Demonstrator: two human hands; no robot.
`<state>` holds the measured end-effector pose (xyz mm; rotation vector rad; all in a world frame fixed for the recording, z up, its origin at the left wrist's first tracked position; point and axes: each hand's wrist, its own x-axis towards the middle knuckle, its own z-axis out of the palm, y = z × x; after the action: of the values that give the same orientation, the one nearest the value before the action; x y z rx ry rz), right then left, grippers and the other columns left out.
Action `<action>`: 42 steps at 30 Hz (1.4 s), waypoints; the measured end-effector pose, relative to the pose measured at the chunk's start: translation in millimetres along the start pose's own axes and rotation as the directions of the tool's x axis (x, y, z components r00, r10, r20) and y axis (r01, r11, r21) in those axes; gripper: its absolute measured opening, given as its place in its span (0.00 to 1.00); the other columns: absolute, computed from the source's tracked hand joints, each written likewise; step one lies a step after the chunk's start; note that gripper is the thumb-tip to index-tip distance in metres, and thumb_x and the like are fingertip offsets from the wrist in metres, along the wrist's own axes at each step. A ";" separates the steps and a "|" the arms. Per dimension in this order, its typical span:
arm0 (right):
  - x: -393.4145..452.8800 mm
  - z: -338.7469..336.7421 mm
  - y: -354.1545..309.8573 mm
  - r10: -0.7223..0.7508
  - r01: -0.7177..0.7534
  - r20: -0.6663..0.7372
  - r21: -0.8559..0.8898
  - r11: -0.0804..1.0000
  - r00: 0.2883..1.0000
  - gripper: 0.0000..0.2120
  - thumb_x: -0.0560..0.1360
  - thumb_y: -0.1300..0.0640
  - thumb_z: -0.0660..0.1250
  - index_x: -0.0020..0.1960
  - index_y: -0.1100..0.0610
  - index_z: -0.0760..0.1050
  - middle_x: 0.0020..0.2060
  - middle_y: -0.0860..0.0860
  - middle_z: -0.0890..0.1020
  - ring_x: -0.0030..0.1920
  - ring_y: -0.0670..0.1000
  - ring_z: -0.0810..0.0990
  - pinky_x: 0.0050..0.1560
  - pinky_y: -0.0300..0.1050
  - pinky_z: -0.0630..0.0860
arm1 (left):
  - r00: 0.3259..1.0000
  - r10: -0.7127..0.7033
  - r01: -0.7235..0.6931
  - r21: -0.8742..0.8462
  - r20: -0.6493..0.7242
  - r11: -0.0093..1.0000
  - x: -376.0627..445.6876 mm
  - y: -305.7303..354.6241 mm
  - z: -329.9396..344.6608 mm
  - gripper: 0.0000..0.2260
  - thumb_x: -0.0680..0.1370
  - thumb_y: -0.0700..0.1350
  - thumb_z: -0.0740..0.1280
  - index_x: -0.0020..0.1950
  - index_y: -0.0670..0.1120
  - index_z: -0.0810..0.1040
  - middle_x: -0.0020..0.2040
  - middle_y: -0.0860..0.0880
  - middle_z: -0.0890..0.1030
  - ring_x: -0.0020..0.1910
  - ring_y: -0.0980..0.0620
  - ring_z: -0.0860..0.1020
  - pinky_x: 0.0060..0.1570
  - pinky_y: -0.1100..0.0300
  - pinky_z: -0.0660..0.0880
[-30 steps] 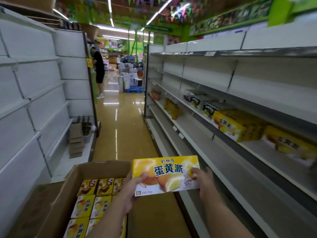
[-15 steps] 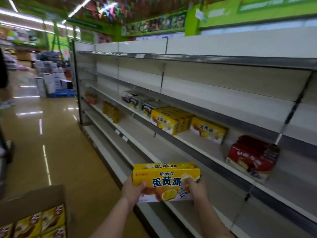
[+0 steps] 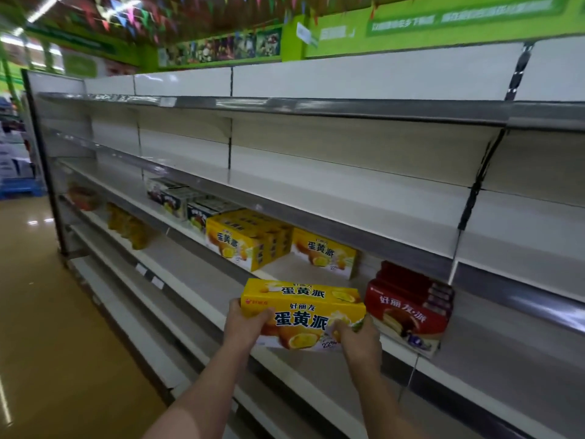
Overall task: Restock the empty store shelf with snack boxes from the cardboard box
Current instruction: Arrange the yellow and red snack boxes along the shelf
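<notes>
I hold a yellow snack box (image 3: 300, 315) in front of the middle shelf (image 3: 392, 359). My left hand (image 3: 245, 324) grips its left end and my right hand (image 3: 357, 340) grips its lower right corner. The box hangs just in front of the shelf edge, below a gap between a stack of the same yellow boxes (image 3: 247, 240) and a single yellow box (image 3: 323, 253) further back. The cardboard box is out of view.
Red snack boxes (image 3: 408, 307) stand on the same shelf to the right. Dark boxes (image 3: 180, 198) sit further left. The shelves above (image 3: 348, 188) hold nothing. Lower shelves (image 3: 164, 299) carry yellow packs (image 3: 126, 224). The brown aisle floor (image 3: 47, 312) lies to the left.
I have turned further right toward the shelf and come closer. The yellow box has moved up toward the middle shelf. The cardboard box has left the view.
</notes>
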<state>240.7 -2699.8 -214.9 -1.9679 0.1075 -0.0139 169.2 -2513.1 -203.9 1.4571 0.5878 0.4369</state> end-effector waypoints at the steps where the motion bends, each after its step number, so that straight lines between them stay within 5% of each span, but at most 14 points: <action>1: 5.4 -1.1 -4.1 -0.008 0.008 -0.010 0.003 1.000 1.000 0.19 0.66 0.47 0.70 0.54 0.51 0.73 0.52 0.54 0.79 0.53 0.58 0.78 0.54 0.53 0.75 | 1.000 0.023 -0.023 0.004 -0.006 1.000 9.0 1.3 6.7 0.17 0.73 0.42 0.73 0.56 0.47 0.68 0.57 0.42 0.77 0.53 0.42 0.78 0.53 0.47 0.76; 4: 22.9 -1.2 -13.8 -0.024 0.024 -0.003 -0.038 0.999 1.000 0.19 0.67 0.47 0.70 0.52 0.54 0.70 0.53 0.55 0.75 0.55 0.58 0.75 0.53 0.51 0.74 | 0.996 0.078 -0.079 -0.022 -0.034 0.997 31.4 6.1 21.8 0.13 0.73 0.41 0.72 0.51 0.50 0.70 0.58 0.41 0.75 0.51 0.44 0.78 0.47 0.50 0.78; 7: 40.2 3.3 -16.5 -0.019 0.018 -0.015 -0.072 0.997 1.000 0.29 0.65 0.43 0.69 0.61 0.57 0.69 0.57 0.56 0.73 0.58 0.59 0.73 0.55 0.51 0.72 | 0.996 0.086 -0.086 -0.058 -0.001 0.995 49.5 10.9 34.5 0.13 0.75 0.40 0.70 0.57 0.44 0.71 0.57 0.42 0.77 0.45 0.51 0.78 0.36 0.60 0.73; 11: 61.0 13.0 -19.8 -0.002 -0.003 -0.055 -0.089 0.996 0.998 0.34 0.71 0.43 0.69 0.70 0.59 0.63 0.65 0.58 0.70 0.63 0.60 0.72 0.60 0.52 0.72 | 0.996 0.075 -0.069 -0.128 0.038 0.989 73.8 18.6 46.5 0.24 0.75 0.43 0.71 0.67 0.43 0.64 0.59 0.44 0.75 0.53 0.46 0.77 0.50 0.53 0.75; 14: 72.7 18.1 -26.8 0.001 -0.009 -0.070 -0.120 0.993 0.998 0.31 0.72 0.42 0.68 0.67 0.59 0.66 0.63 0.57 0.73 0.61 0.59 0.74 0.57 0.50 0.72 | 0.998 0.048 -0.043 -0.116 0.042 0.992 97.7 17.1 50.0 0.28 0.75 0.49 0.70 0.69 0.46 0.61 0.64 0.44 0.71 0.62 0.41 0.73 0.63 0.45 0.70; 19: 97.2 39.9 -36.0 0.043 -0.057 -0.110 -0.133 0.989 0.993 0.24 0.73 0.38 0.65 0.55 0.58 0.74 0.52 0.54 0.79 0.49 0.56 0.79 0.51 0.48 0.75 | 0.990 0.077 -0.068 -0.081 0.116 0.994 148.0 15.8 53.1 0.34 0.71 0.58 0.72 0.72 0.51 0.61 0.71 0.43 0.67 0.66 0.40 0.70 0.65 0.39 0.68; 22: 108.5 52.3 -40.6 0.067 -0.081 -0.134 -0.102 0.991 0.989 0.18 0.76 0.42 0.64 0.51 0.57 0.69 0.47 0.53 0.77 0.47 0.55 0.76 0.49 0.46 0.72 | 0.985 0.040 -0.043 0.012 0.166 0.999 178.0 13.3 54.9 0.36 0.74 0.59 0.68 0.76 0.49 0.57 0.74 0.42 0.62 0.70 0.39 0.65 0.68 0.41 0.65; 25: 118.7 65.6 -45.3 0.075 -0.086 -0.185 -0.055 0.995 0.980 0.21 0.76 0.42 0.64 0.60 0.56 0.67 0.45 0.50 0.73 0.49 0.54 0.75 0.50 0.47 0.72 | 0.963 0.027 -0.039 0.036 0.268 0.999 208.4 11.3 55.4 0.33 0.76 0.57 0.67 0.76 0.47 0.59 0.73 0.43 0.65 0.70 0.41 0.66 0.68 0.45 0.65; 29: 127.8 79.6 -49.5 0.099 -0.091 -0.246 0.041 0.995 0.964 0.12 0.75 0.50 0.68 0.52 0.52 0.68 0.48 0.52 0.78 0.53 0.57 0.77 0.48 0.45 0.69 | 0.927 0.045 -0.058 0.024 0.372 0.998 235.7 11.4 55.8 0.25 0.77 0.53 0.66 0.71 0.46 0.66 0.67 0.46 0.72 0.66 0.44 0.70 0.64 0.51 0.67; 32: 135.4 88.8 -53.3 0.120 -0.095 -0.269 0.107 0.990 0.956 0.07 0.76 0.59 0.68 0.49 0.54 0.69 0.45 0.52 0.78 0.53 0.55 0.77 0.50 0.45 0.69 | 0.910 0.040 -0.076 0.071 0.414 0.995 256.3 7.1 58.4 0.26 0.75 0.58 0.67 0.71 0.50 0.67 0.67 0.47 0.74 0.65 0.43 0.72 0.67 0.46 0.67; 36: 140.1 94.5 -59.1 0.156 -0.186 -0.297 -0.073 0.980 0.942 0.09 0.74 0.46 0.67 0.46 0.49 0.70 0.50 0.51 0.79 0.52 0.55 0.77 0.50 0.44 0.69 | 0.895 -0.002 -0.103 0.210 0.446 0.972 279.6 8.6 66.6 0.30 0.74 0.63 0.65 0.71 0.50 0.67 0.65 0.45 0.75 0.61 0.41 0.74 0.63 0.46 0.71; 42: 157.7 111.0 -59.8 0.147 -0.151 -0.327 0.014 0.988 0.933 0.07 0.68 0.55 0.72 0.37 0.50 0.74 0.45 0.53 0.83 0.47 0.56 0.82 0.54 0.51 0.77 | 0.883 0.006 -0.116 0.205 0.469 0.972 299.8 2.9 84.0 0.32 0.75 0.60 0.66 0.74 0.52 0.59 0.69 0.45 0.71 0.66 0.40 0.71 0.65 0.45 0.68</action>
<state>408.5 -2587.7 -209.4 -1.9495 0.4759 -0.2426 456.7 -2396.7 -231.4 1.7322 0.2054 0.0542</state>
